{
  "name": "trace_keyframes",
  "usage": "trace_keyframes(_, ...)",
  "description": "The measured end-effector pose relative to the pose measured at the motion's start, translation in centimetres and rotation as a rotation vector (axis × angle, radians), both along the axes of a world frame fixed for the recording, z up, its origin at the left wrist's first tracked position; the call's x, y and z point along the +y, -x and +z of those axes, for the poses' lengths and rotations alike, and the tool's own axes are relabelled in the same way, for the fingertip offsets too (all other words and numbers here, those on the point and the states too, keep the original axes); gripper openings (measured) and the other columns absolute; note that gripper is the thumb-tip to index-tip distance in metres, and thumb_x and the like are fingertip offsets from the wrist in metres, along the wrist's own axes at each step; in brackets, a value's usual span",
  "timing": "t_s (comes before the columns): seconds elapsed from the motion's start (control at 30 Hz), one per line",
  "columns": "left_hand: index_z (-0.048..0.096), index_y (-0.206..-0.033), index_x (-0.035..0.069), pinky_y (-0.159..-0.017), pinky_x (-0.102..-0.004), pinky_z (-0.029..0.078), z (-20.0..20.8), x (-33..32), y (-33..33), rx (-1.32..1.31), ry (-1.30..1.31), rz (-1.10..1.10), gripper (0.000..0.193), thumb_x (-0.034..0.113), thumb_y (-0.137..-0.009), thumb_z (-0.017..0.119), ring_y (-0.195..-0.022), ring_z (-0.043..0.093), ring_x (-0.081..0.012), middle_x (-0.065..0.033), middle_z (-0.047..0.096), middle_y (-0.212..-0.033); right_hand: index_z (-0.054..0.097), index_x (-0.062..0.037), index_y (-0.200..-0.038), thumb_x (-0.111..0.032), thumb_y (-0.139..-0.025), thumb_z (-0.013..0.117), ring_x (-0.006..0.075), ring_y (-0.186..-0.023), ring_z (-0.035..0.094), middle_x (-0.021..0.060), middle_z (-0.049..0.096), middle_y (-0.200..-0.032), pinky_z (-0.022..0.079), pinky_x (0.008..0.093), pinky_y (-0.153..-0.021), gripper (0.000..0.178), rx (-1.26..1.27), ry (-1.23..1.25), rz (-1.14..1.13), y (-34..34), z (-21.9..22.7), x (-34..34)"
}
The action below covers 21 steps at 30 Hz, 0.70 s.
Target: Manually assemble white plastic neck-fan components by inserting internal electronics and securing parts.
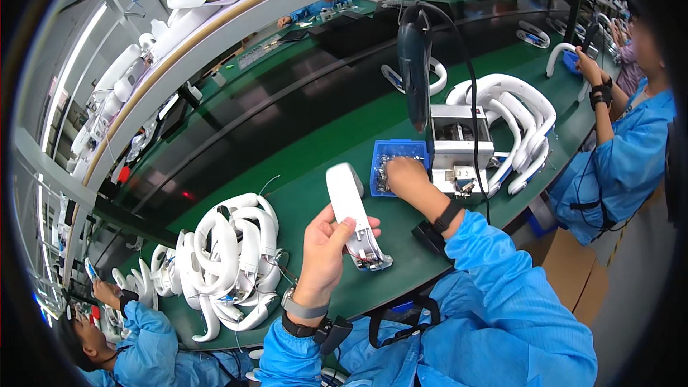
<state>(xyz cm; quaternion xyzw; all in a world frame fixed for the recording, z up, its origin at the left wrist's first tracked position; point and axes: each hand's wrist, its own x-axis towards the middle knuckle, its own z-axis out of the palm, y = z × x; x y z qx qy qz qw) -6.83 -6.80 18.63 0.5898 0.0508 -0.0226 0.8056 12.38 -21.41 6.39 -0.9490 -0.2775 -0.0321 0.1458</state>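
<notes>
Clamped on the shell (pixel 342 195) with left fingers (pixel 342 233), seemingly to leave the wired end (pixel 371 258) uncovered at five o'clock; with right hand (pixel 410 178) in the bin (pixel 400 147), set at one o'clock presumably for easy reach; fingertips hidden there, impossible to tell if apart or together; as for the shell, smooth white, long, rounded at eleven o'clock, open and metal-fitted below; at eight o'clock on the table (pixel 405 235), heaped, curved white parts (pixel 249 258).
</notes>
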Motion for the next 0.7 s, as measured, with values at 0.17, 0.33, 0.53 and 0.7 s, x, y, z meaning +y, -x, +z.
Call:
trace_keyframes(0.17, 0.048, -0.130, -0.006, -0.076, -0.0338, 0.061, -0.8, 1.2, -0.4, -0.037, 0.012, 0.092, 0.039, 0.016, -0.098, 0.053, -0.087, 0.072, -0.0239, -0.0192, 0.070, -0.100, 0.072, -0.0020, -0.086, -0.007, -0.078, 0.061, 0.0371, -0.082, 0.071, 0.0207, 0.071, -0.083, 0.058, 0.0469, -0.072, 0.014, -0.134, -0.024, 0.016, 0.6, 0.2, 0.3)
trace_keyframes(0.33, 0.048, -0.132, -0.004, -0.078, -0.0348, 0.060, -1.0, 1.0, -0.7, -0.056, 0.050, 0.043, 0.042, 0.021, -0.099, 0.055, -0.091, 0.071, -0.0246, -0.0189, 0.070, -0.105, 0.070, -0.0072, -0.083, -0.015, -0.076, 0.067, 0.0341, -0.080, 0.070, 0.0167, 0.071, -0.086, 0.055, 0.0471, -0.072, 0.011, -0.051, -0.097, -0.015, -0.1, -0.3, -0.8)
trace_keyframes(0.53, 0.046, -0.133, -0.003, -0.078, -0.0350, 0.060, -1.2, 1.2, -0.3, -0.061, 0.058, 0.050, 0.045, 0.025, -0.100, 0.055, -0.094, 0.071, -0.0247, -0.0193, 0.069, -0.109, 0.070, -0.0080, -0.085, -0.014, -0.076, 0.068, 0.0356, -0.081, 0.069, 0.0174, 0.070, -0.087, 0.054, 0.0475, -0.072, 0.011, -0.091, -0.028, 0.029, -0.2, -0.2, 0.1)
trace_keyframes(0.7, 0.046, -0.134, -0.003, -0.078, -0.0348, 0.060, -1.3, 1.3, -0.2, -0.060, 0.070, 0.049, 0.045, 0.026, -0.100, 0.055, -0.095, 0.071, -0.0248, -0.0195, 0.069, -0.110, 0.070, -0.0071, -0.081, -0.015, -0.079, 0.065, 0.0356, -0.082, 0.069, 0.0156, 0.070, -0.082, 0.055, 0.0470, -0.074, 0.010, -0.087, -0.203, 0.040, 0.1, 1.0, -0.6)
